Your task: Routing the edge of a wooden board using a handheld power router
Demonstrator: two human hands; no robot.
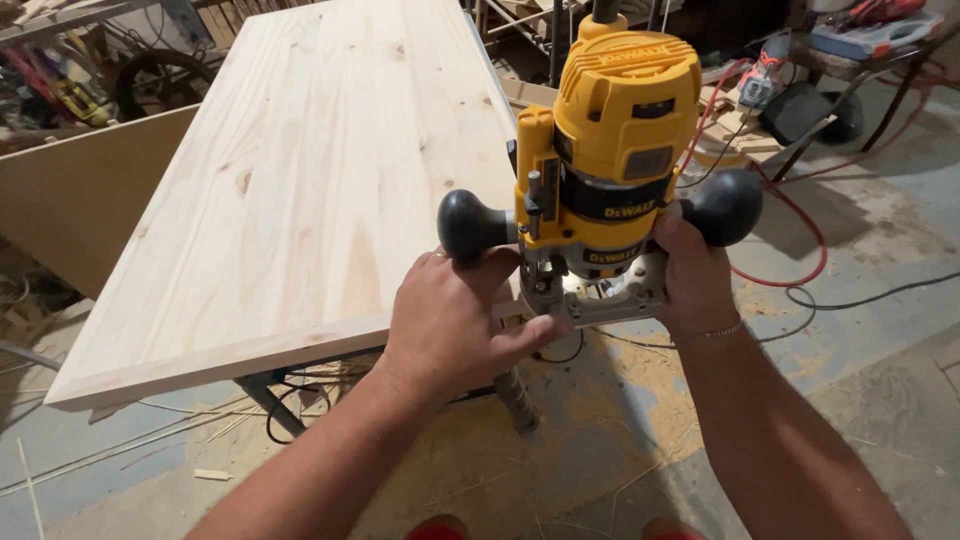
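A yellow router (612,150) with two black knob handles stands on the near right corner of a pale pine board (300,180). My left hand (450,325) grips the router's base just under the left knob, thumb along the metal base plate. Wrapped around the base below the right knob is my right hand (695,275), which wears a thin bracelet. The router's base overhangs the board's right edge. Its bit is hidden.
The board rests on a metal stand (270,395) over a sawdust-strewn floor. A red cable (800,230) and black cords trail on the right. A brown panel (70,200) leans at left. Tools and clutter sit at the back right.
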